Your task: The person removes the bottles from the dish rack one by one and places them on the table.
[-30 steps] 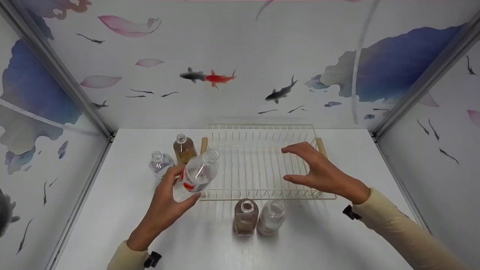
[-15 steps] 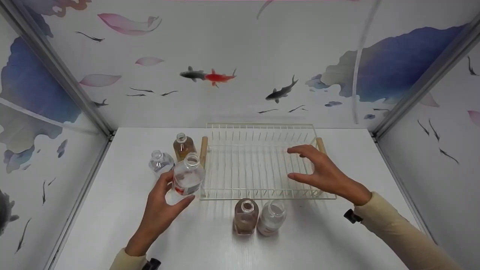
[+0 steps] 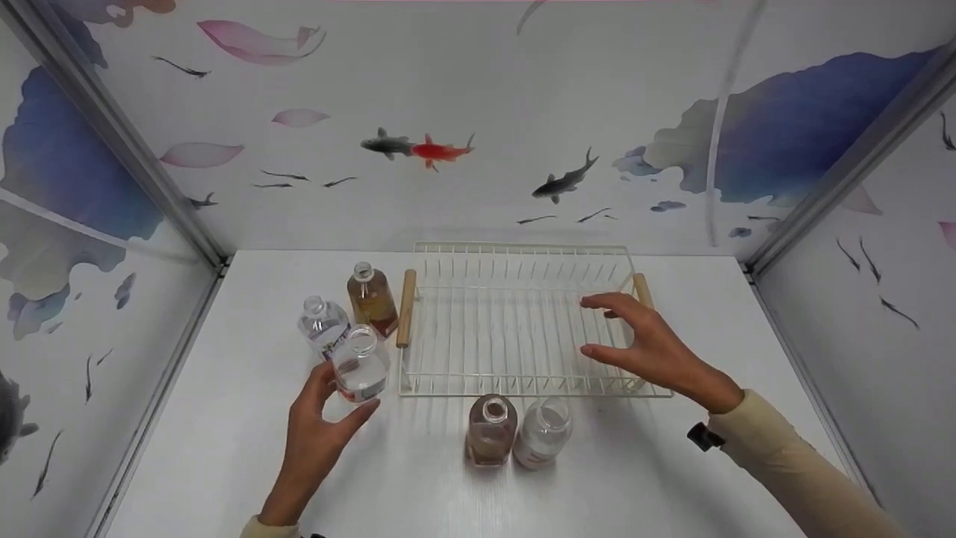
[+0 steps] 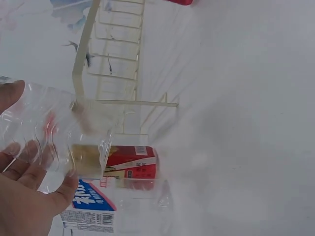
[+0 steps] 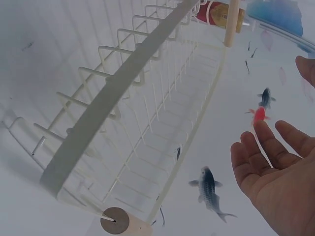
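Note:
My left hand (image 3: 310,441) grips a clear uncapped plastic bottle (image 3: 362,370), left of the rack's front left corner. In the left wrist view this bottle (image 4: 54,128) overlaps its neighbours, its base appearing slightly above the table. Close behind it stand a clear bottle with a blue-and-white label (image 4: 93,201) and an amber bottle (image 3: 373,299) with a red label (image 4: 140,162). My right hand (image 3: 650,344) hovers over the right side of the cream wire rack (image 3: 478,385), fingers and thumb spread, holding nothing. The right wrist view shows this hand (image 5: 280,172) beside the rack.
In front of the rack, a brownish bottle (image 3: 491,437) and a clear bottle (image 3: 543,437) stand side by side. Wooden handles sit at the rack's left (image 3: 407,308) and right (image 3: 642,290) ends. Printed panels with fish enclose the white table (image 3: 418,493).
My left hand has carried the bottle left and toward me, off the rack's left edge, and turned it from tilted to nearly upright. My right hand has drifted slightly right.

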A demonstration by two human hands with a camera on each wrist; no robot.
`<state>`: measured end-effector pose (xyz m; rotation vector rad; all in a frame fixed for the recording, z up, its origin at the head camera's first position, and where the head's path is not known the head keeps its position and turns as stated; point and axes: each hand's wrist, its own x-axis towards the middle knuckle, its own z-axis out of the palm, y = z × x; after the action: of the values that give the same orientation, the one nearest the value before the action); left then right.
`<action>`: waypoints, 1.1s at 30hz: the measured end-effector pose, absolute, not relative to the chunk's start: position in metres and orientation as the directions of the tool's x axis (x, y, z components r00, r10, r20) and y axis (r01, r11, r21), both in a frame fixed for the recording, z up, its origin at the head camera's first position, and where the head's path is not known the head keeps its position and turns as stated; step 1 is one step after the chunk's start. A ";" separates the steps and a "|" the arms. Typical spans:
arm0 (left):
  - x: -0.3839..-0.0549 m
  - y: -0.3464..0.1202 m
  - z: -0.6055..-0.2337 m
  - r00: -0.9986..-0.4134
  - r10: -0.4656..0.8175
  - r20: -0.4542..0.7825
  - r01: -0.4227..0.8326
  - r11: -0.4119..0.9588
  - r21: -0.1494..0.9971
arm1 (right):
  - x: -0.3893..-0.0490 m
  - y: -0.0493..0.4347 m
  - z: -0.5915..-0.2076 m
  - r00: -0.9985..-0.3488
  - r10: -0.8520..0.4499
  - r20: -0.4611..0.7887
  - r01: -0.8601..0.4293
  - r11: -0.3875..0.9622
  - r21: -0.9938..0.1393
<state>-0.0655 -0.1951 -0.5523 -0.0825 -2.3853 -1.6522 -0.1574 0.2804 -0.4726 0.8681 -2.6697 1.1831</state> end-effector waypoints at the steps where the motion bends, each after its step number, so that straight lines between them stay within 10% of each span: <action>1: -0.065 -0.195 -0.555 -0.973 -0.097 0.208 0.162 0.351 0.922 | -0.157 0.281 -0.473 -0.835 -0.460 0.301 -0.532 0.539 -0.653; 33: -0.074 -0.207 -0.608 -0.976 -0.208 -0.067 -0.120 0.254 0.960 | -0.154 0.286 -0.487 -0.850 -0.439 0.292 -0.508 0.538 -0.673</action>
<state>-0.0739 -0.2072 -0.6076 0.3186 -2.4286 -1.8482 -0.1541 0.2857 -0.4873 0.8266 -2.6770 1.2151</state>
